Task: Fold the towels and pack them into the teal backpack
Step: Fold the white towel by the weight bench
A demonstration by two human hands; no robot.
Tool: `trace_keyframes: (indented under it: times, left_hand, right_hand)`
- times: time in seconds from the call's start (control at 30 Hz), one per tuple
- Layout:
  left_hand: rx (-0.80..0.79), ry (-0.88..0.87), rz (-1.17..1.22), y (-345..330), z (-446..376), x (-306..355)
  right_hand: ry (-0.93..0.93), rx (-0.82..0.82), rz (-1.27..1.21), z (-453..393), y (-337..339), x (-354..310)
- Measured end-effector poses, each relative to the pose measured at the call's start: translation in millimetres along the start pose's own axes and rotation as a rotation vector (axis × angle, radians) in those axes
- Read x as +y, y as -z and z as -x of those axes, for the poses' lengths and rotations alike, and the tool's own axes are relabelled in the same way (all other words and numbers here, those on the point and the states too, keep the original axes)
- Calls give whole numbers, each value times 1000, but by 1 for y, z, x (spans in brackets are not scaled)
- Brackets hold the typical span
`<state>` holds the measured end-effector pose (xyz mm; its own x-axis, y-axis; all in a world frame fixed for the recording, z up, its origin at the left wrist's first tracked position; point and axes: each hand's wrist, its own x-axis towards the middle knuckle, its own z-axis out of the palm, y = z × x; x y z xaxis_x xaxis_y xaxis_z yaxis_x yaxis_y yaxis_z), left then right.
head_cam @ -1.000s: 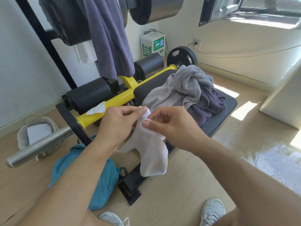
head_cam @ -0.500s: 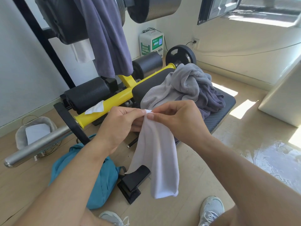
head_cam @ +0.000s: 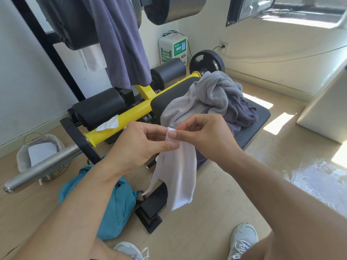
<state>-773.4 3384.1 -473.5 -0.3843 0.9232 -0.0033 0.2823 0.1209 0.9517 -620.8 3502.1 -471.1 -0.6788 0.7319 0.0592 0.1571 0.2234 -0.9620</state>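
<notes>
Pinching the top edge of the small white towel (head_cam: 176, 177) between thumb and fingertips, my left hand (head_cam: 139, 147) and right hand (head_cam: 204, 136) met close together in front of me, fingers curled tight on the cloth and nothing else in them. The towel hung straight down from that shared grip in a narrow doubled strip, its lower end loose above the wooden floor (head_cam: 216, 231) and just in front of the black foot of the bench (head_cam: 152, 212).

Behind my hands, a heap of towels lay crumpled on the black bench pad (head_cam: 251, 128): a light grey towel (head_cam: 208, 94) on top, a darker purple-grey towel (head_cam: 242, 111) under it. Another purple towel (head_cam: 122, 40) was draped over the padded roller above, with a white cloth (head_cam: 92, 57) hanging beside it.

The teal backpack (head_cam: 116, 209) sat slumped on the floor under my left forearm, beside the bench's yellow frame (head_cam: 120, 124). A small basket (head_cam: 41, 152) stood further left, behind the steel bar (head_cam: 39, 169). Whether the backpack was open, I could not tell.
</notes>
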Motion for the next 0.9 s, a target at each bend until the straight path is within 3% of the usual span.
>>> trace_keyframes:
  times: [0.37,0.57,0.9]
  left_hand:
    - [47,-44,-67,0,-1,-5]
    - [164,-7,97,7,0,-1]
    - [736,81,264,48,-21,-34]
  right_hand:
    - [-18,-18,-72,-3,-5,3]
    - [-6,-65,-17,-7,-5,9]
    - [10,-323,596,2,-21,13]
